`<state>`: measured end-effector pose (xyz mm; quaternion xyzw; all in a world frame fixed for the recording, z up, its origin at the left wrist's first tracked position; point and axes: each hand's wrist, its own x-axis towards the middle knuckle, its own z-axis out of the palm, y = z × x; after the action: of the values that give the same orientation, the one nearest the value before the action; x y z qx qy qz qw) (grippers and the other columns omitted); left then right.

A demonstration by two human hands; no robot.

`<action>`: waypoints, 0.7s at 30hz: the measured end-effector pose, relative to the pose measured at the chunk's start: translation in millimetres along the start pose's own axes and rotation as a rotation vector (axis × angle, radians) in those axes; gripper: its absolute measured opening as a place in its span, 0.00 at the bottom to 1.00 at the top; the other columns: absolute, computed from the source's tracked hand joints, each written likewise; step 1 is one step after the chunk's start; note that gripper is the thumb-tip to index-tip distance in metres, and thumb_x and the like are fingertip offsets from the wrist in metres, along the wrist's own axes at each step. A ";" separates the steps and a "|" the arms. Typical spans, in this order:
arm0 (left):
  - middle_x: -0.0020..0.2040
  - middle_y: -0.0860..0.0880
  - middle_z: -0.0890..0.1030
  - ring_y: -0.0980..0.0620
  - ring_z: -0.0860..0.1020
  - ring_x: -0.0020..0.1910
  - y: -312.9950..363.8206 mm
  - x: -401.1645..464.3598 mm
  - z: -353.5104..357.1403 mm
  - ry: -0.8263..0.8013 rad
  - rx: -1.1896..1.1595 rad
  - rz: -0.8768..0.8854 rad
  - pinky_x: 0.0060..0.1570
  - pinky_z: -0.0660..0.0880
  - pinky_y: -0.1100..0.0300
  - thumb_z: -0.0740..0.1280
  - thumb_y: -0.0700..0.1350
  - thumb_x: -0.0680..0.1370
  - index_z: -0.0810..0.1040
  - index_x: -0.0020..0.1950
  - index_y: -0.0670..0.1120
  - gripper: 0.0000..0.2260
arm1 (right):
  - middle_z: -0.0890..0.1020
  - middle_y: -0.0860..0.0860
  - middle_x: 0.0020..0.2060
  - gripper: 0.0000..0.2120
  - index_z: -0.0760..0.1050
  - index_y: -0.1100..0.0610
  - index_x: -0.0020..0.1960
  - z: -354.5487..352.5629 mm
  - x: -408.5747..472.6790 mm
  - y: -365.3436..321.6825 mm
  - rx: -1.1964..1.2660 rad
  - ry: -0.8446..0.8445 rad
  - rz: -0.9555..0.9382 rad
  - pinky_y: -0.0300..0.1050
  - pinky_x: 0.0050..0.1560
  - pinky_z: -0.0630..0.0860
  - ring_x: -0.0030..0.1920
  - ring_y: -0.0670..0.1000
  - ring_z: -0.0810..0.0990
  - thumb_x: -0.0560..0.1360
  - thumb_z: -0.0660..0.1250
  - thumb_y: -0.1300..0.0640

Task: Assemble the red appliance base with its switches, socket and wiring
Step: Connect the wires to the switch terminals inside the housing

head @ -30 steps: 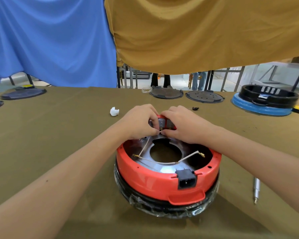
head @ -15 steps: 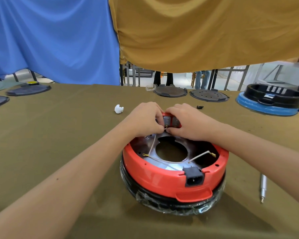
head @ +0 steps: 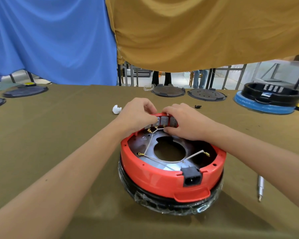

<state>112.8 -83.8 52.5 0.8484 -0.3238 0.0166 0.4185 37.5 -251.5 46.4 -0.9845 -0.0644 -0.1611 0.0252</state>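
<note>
1. In the middle of the olive-cloth table (head: 59, 135) sits the red appliance base (head: 155, 180), open side up, resting on a black ring wrapped in clear plastic (head: 162, 206).
2. Left hand (head: 136, 116) at the far rim of the base, fingers curled over the row of grey switches (head: 164, 121); grip narrow, pinching at the switch block, exact contact partly hidden by the fingers.
3. Right hand (head: 185, 123) just beside it, touching the same switch row from the right; fingertips curled down at the white wire (head: 158, 129) below the switches. Grip narrow, appears to pinch the wire end; can't tell for sure.
4. Black power socket (head: 192, 176) seated in the near wall of the base, pins facing the camera.
5. Inside the base: metal plate with a large round hole (head: 169, 150); white wires with brass terminals lie loose across it, one terminal at left (head: 141, 154), one at right (head: 206, 154).
6. Metal screwdriver bit (head: 260, 188) lies on the table right of the base, apart from it.
7. Small white crumpled piece (head: 116, 109) on the table left of the hands.
8. Far edge: two dark round plates (head: 168, 91), a black ring on a blue base (head: 267, 99) at right, dark discs (head: 24, 91) at left.
9. Blue cloth (head: 50, 40) and mustard cloth (head: 205, 31) hang behind the table.
</note>
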 end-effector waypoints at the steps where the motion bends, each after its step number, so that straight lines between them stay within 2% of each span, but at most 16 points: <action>1: 0.46 0.52 0.82 0.53 0.80 0.44 0.8 0.4 0.4 -0.004 0.029 0.004 0.41 0.75 0.63 0.70 0.38 0.70 0.80 0.47 0.47 0.08 | 0.77 0.52 0.56 0.23 0.70 0.53 0.67 -0.6 -0.6 -0.9 -0.002 -0.003 0.000 0.40 0.45 0.57 0.54 0.53 0.71 0.76 0.68 0.47; 4: 0.46 0.54 0.80 0.56 0.79 0.46 2.9 3.0 -1.0 -0.042 0.136 -0.005 0.39 0.73 0.67 0.69 0.40 0.72 0.79 0.53 0.48 0.10 | 0.78 0.52 0.57 0.23 0.67 0.52 0.68 -2.5 -3.0 -3.0 0.022 0.009 0.005 0.40 0.45 0.56 0.54 0.54 0.72 0.76 0.69 0.48; 7: 0.51 0.51 0.79 0.52 0.79 0.49 4.2 4.5 -2.1 -0.102 0.211 -0.042 0.44 0.78 0.59 0.67 0.41 0.74 0.77 0.58 0.50 0.13 | 0.77 0.51 0.51 0.22 0.65 0.51 0.65 -5.0 -6.6 -5.2 0.067 0.019 0.009 0.43 0.43 0.56 0.51 0.55 0.72 0.76 0.70 0.50; 9: 0.53 0.50 0.80 0.49 0.79 0.51 4.4 5.8 -2.3 -0.145 0.257 0.016 0.43 0.78 0.56 0.67 0.42 0.76 0.78 0.58 0.50 0.11 | 0.75 0.51 0.50 0.19 0.65 0.51 0.63 -6.3 -10.0 -5.5 0.020 -0.011 0.000 0.42 0.43 0.55 0.49 0.55 0.71 0.76 0.69 0.50; 11: 0.51 0.51 0.81 0.50 0.80 0.51 3.7 7.4 -5.0 -0.200 0.251 0.075 0.44 0.79 0.55 0.68 0.42 0.77 0.79 0.57 0.50 0.10 | 0.73 0.52 0.53 0.18 0.65 0.50 0.62 -9.4 -14.5 -5.1 -0.006 -0.057 0.015 0.45 0.48 0.62 0.52 0.56 0.72 0.77 0.68 0.49; 13: 0.49 0.52 0.83 0.51 0.81 0.50 2.4 9.7 -7.9 -0.247 0.217 0.094 0.51 0.79 0.52 0.69 0.43 0.77 0.80 0.56 0.50 0.09 | 0.71 0.53 0.57 0.16 0.67 0.49 0.61 -13.6 -18.8 -6.6 0.028 -0.041 0.015 0.47 0.53 0.67 0.57 0.57 0.70 0.76 0.68 0.50; 15: 0.50 0.53 0.83 0.52 0.81 0.50 2.4 12.4 -7.4 -0.259 0.218 0.110 0.52 0.78 0.53 0.70 0.44 0.77 0.80 0.55 0.51 0.08 | 0.70 0.53 0.62 0.12 0.73 0.49 0.58 -16.9 -19.4 -11.5 0.012 0.014 -0.023 0.52 0.61 0.68 0.64 0.56 0.65 0.75 0.69 0.52; 18: 0.52 0.53 0.81 0.52 0.79 0.50 0.7 10.7 -2.7 -0.208 0.306 0.135 0.47 0.72 0.58 0.69 0.48 0.78 0.73 0.54 0.54 0.07 | 0.70 0.52 0.66 0.05 0.82 0.51 0.49 -17.9 -13.3 -20.6 -0.018 -0.014 -0.035 0.59 0.63 0.70 0.68 0.56 0.62 0.76 0.69 0.52; 21: 0.51 0.52 0.78 0.52 0.76 0.44 -4.5 1.5 -0.2 -0.149 0.342 0.201 0.44 0.69 0.56 0.69 0.48 0.78 0.69 0.53 0.52 0.10 | 0.70 0.51 0.68 0.07 0.84 0.52 0.44 -13.0 -7.7 -19.5 -0.001 -0.024 0.013 0.58 0.64 0.70 0.68 0.54 0.62 0.76 0.69 0.52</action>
<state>116.6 -82.5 50.0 0.8694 -0.4292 0.0503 0.2395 23.5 -234.0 56.8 -0.9868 -0.0581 -0.1492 0.0248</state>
